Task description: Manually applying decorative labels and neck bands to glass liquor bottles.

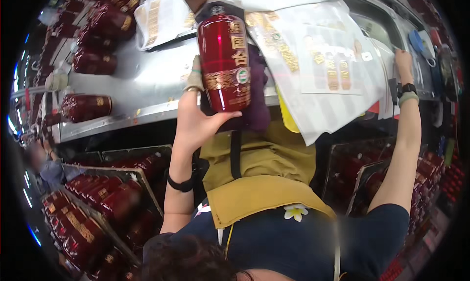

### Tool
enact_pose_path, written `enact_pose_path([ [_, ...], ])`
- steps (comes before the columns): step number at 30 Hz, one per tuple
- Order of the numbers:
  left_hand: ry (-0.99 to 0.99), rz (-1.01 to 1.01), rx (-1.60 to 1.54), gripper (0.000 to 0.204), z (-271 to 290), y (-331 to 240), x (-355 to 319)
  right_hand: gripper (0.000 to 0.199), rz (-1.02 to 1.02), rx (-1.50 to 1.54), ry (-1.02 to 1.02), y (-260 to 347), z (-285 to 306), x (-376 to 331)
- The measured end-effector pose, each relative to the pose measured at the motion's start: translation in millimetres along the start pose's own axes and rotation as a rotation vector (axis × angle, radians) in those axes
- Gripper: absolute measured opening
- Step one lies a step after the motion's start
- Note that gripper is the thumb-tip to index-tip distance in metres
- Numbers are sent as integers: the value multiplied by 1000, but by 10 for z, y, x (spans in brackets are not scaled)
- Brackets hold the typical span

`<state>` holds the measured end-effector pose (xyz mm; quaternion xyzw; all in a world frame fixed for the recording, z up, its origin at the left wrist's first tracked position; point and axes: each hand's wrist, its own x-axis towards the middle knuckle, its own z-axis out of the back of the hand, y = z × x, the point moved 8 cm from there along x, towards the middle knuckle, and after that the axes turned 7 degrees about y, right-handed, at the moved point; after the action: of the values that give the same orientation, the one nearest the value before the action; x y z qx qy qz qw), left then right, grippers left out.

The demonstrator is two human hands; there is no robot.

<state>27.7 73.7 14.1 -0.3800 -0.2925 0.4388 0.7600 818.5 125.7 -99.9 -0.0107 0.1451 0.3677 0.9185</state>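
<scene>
A glossy dark red bottle with gold lettering and a gold patterned band is in my left hand, its neck pointing away from me. My thumb lies along its base, while the fingers behind it are partly hidden; beige covers wrap some of them. Far to the right, my right hand is closed at the edge of a metal tray, and what its fingers hold is too small to make out. Between my hands lies a translucent sheet over gold decals.
Several red bottles lie on the metal table at the left. Crates of more bottles stand below on both sides. Purple cloth hangs at the table's edge behind the held bottle. A blue round object sits far right.
</scene>
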Motion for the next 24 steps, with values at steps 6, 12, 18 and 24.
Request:
enact_pose_path([
  [6, -2, -7, -75, 108, -34, 166, 5, 45, 197, 531, -267, 912, 535, -902],
  [12, 27, -34, -125, 104, -42, 210, -11, 32, 664, 806, -292, 2204, 660, -2687],
  [18, 9, -34, -120, 95, -24, 203, 9, 17, 869, 814, 43, 2816, 298, -3960],
  [24, 20, -49, -72, 95, -41, 105, 0, 10, 922, 820, 113, 2968, -49, -4608],
])
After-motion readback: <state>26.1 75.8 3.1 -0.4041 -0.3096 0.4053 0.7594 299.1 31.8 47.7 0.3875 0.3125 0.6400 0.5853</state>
